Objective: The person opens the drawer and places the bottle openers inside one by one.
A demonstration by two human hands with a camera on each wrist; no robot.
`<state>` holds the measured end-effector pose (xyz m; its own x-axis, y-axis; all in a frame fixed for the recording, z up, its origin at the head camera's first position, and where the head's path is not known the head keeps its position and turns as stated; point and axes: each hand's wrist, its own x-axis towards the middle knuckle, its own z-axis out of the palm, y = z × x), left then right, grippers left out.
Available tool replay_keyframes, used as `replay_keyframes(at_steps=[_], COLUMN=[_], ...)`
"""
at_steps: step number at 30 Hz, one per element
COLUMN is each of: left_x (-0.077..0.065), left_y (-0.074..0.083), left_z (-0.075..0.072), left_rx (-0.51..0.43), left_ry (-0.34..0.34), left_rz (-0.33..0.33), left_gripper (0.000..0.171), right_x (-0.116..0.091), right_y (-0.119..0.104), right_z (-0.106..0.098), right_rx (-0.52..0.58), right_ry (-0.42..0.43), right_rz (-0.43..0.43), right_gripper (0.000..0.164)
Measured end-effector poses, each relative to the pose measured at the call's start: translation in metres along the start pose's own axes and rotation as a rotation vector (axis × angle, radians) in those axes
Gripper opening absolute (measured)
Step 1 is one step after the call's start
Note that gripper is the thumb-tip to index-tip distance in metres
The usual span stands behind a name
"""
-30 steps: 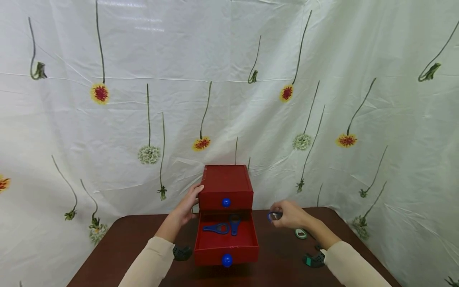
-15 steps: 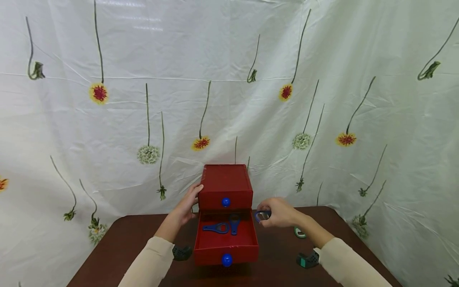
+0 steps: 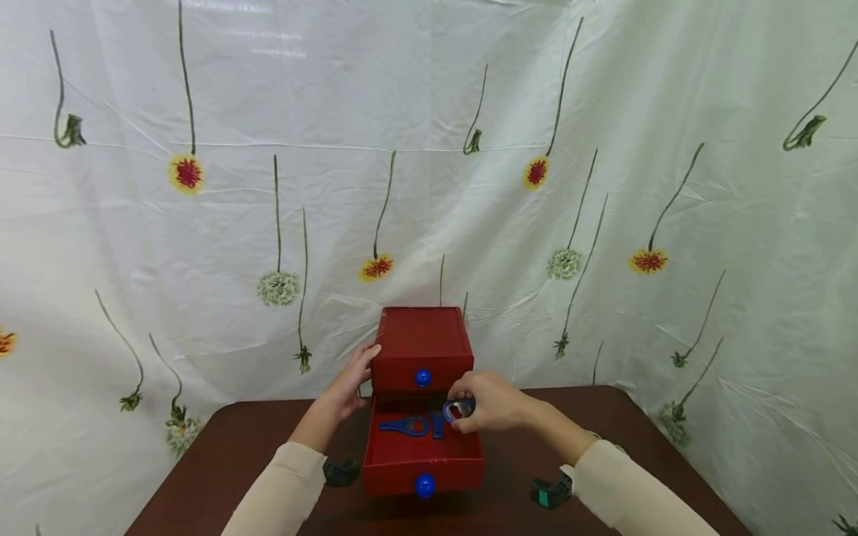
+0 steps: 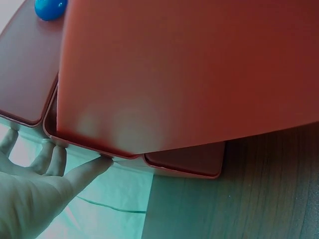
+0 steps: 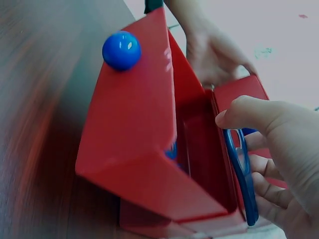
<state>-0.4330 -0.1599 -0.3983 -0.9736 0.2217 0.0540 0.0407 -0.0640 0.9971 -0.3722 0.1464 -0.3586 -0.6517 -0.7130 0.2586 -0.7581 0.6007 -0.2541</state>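
Note:
A small red drawer cabinet (image 3: 424, 333) stands on the table with its lower drawer (image 3: 422, 451) pulled out. My left hand (image 3: 348, 384) rests against the cabinet's left side; the left wrist view shows extended fingers (image 4: 90, 173) touching that side. Over the drawer's right part, my right hand (image 3: 491, 402) pinches a blue bottle opener (image 5: 245, 181) between thumb and fingers, its ring (image 3: 450, 414) facing left. Inside the drawer lies another blue bottle opener (image 3: 402, 426), handle to the left. Next to it, a further blue opener (image 3: 437, 426) is partly covered by the right hand.
Blue round knobs (image 3: 424, 486) stick out from the drawer fronts. The dark brown table (image 3: 268, 439) spreads to both sides. A white flowered cloth (image 3: 429, 186) hangs behind it. Dark devices (image 3: 551, 491) sit at both wrists.
The right hand has moved left with the bottle opener, from beside the cabinet to above the drawer. The left hand and the cabinet have stayed in place.

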Motion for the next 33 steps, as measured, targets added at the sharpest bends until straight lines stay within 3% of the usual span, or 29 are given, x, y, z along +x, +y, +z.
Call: replay_keyframes(at_steps=[9,18,28,33], left_x=[0.002,0.005,0.004,0.005], left_y=[-0.002,-0.002,0.000,-0.001], left_z=[0.000,0.000,-0.002,-0.001], left_rx=[-0.005,0.013,0.012,0.015], left_ry=[0.003,0.006,0.017,0.014], left_rz=[-0.006,-0.002,-0.017,-0.016], left_gripper=[0.078,0.078,0.075,0.077], right_x=[0.034,0.059,0.064,0.062], right_y=[-0.025,-0.041,-0.050,-0.053], right_z=[0.018,0.031,0.032,0.034], right_rx=[0.002,-0.009,-0.040,-0.036], right_ry=[-0.041,-0.083,-0.111,-0.067], right_rz=[-0.059,-0.040,-0.019,0.008], right_gripper=[0.035,0.041,0.043,0.047])
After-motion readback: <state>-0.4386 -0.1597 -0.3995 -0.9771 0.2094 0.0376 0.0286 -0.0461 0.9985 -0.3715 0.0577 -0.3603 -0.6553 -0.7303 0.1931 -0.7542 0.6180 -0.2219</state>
